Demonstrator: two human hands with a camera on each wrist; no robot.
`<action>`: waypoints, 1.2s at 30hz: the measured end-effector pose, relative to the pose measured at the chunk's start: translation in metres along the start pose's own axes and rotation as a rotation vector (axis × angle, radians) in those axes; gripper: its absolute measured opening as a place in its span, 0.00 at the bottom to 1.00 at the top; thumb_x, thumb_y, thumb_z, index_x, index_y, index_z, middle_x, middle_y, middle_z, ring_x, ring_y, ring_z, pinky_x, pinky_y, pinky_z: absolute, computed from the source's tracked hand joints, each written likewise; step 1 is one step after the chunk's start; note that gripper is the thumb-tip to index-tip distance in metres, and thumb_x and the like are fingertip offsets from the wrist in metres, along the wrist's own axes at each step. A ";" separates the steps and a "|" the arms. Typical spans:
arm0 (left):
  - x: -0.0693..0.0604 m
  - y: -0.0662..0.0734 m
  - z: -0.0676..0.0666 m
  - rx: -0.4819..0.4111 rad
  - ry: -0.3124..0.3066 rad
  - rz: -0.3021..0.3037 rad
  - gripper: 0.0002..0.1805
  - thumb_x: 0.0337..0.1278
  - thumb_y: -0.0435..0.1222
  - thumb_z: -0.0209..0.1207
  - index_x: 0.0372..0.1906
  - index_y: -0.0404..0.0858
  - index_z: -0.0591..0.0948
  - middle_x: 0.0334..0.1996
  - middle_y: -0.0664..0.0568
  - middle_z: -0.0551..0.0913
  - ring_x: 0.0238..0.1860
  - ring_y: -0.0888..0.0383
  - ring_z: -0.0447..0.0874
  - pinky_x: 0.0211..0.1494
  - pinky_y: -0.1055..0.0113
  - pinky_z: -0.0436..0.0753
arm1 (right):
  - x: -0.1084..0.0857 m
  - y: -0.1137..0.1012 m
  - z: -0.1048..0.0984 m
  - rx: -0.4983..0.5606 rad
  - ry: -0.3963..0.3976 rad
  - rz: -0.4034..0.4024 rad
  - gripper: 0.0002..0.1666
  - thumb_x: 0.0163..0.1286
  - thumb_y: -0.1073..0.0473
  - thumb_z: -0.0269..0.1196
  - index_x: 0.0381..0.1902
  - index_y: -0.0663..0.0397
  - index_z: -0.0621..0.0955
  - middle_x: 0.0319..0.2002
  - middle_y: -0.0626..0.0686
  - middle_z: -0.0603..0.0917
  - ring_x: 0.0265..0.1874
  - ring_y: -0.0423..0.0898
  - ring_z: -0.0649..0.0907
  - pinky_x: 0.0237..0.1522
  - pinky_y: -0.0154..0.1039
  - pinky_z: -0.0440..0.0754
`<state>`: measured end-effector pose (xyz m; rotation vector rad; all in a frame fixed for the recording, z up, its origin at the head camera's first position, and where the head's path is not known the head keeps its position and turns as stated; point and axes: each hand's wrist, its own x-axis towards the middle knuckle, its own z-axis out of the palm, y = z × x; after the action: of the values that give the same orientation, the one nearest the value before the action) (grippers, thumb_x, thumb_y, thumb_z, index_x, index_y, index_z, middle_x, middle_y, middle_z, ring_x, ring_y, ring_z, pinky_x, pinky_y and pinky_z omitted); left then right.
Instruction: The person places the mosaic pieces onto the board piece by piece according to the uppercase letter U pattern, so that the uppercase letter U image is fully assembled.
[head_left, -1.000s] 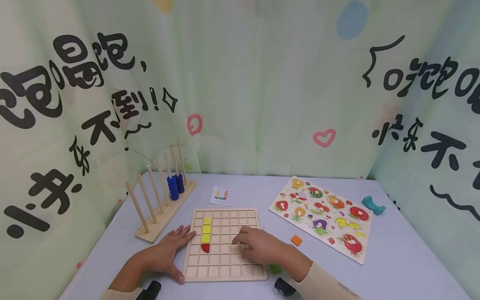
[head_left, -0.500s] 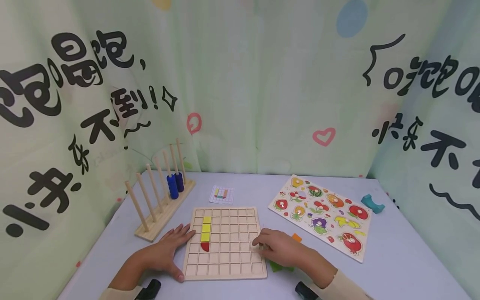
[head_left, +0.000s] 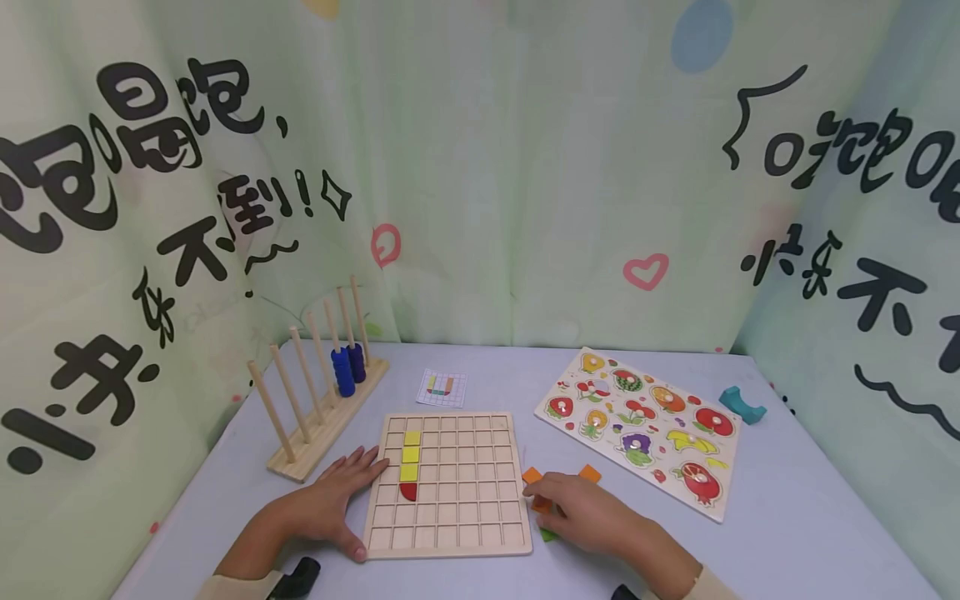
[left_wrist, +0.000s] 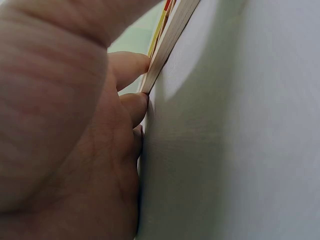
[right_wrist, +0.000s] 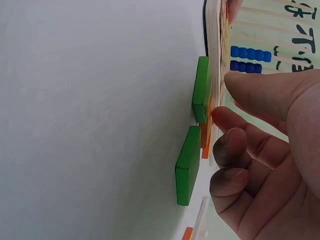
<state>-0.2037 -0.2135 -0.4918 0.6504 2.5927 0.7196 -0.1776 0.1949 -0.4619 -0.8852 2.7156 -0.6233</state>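
My left hand [head_left: 333,500] is spread flat at the left edge of the wooden grid board [head_left: 468,492], with fingertips and thumb touching that edge. Three yellow square tiles [head_left: 410,455] and a red quarter-round tile [head_left: 408,492] sit in one column of the board. Just off the board's right edge is my right hand [head_left: 581,508], over orange tiles [head_left: 532,475] and a partly covered green tile [head_left: 548,534]. In the right wrist view its fingers are loosely curled, the thumb is apart from them, and nothing is visibly held. Two green tiles [right_wrist: 187,165] stand out there beside the board.
A pegged wooden rack [head_left: 330,417] with blue beads stands at the left. Behind the board lies a small pattern card [head_left: 442,388]. A fruit puzzle board [head_left: 645,433] is at the right, with a teal curved block [head_left: 742,405] beyond it and an orange tile [head_left: 590,473] before it.
My right hand has moved right, from above the grid board to the loose tiles beyond its edge. My left hand has stayed in place, and the tiles on the board look the same.
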 end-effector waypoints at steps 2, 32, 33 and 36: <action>0.000 0.002 0.000 -0.006 -0.003 -0.008 0.69 0.20 0.62 0.77 0.76 0.45 0.58 0.77 0.45 0.46 0.76 0.41 0.34 0.72 0.41 0.38 | -0.001 0.000 0.000 0.004 0.004 -0.005 0.18 0.68 0.54 0.64 0.55 0.46 0.81 0.40 0.34 0.78 0.36 0.34 0.75 0.42 0.37 0.79; 0.000 -0.002 0.000 -0.005 0.004 0.002 0.69 0.19 0.61 0.77 0.76 0.45 0.58 0.77 0.45 0.46 0.76 0.42 0.34 0.72 0.41 0.38 | -0.011 0.009 -0.010 0.031 -0.082 0.029 0.24 0.55 0.50 0.74 0.51 0.43 0.83 0.40 0.33 0.76 0.37 0.34 0.74 0.46 0.37 0.78; -0.001 -0.001 0.000 -0.009 0.004 -0.002 0.69 0.19 0.61 0.77 0.76 0.45 0.58 0.77 0.45 0.46 0.76 0.42 0.34 0.72 0.41 0.38 | -0.011 0.009 -0.010 0.032 -0.083 0.025 0.23 0.56 0.51 0.74 0.51 0.43 0.83 0.40 0.32 0.76 0.37 0.34 0.74 0.46 0.37 0.78; -0.001 0.000 0.001 -0.015 0.007 -0.008 0.69 0.19 0.61 0.78 0.76 0.45 0.58 0.77 0.44 0.46 0.76 0.41 0.34 0.72 0.40 0.39 | -0.010 0.009 -0.009 0.036 -0.085 0.015 0.23 0.57 0.52 0.73 0.51 0.44 0.83 0.41 0.32 0.77 0.37 0.34 0.74 0.47 0.37 0.78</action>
<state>-0.2023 -0.2137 -0.4920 0.6339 2.5920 0.7388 -0.1773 0.2105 -0.4577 -0.8611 2.6254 -0.6150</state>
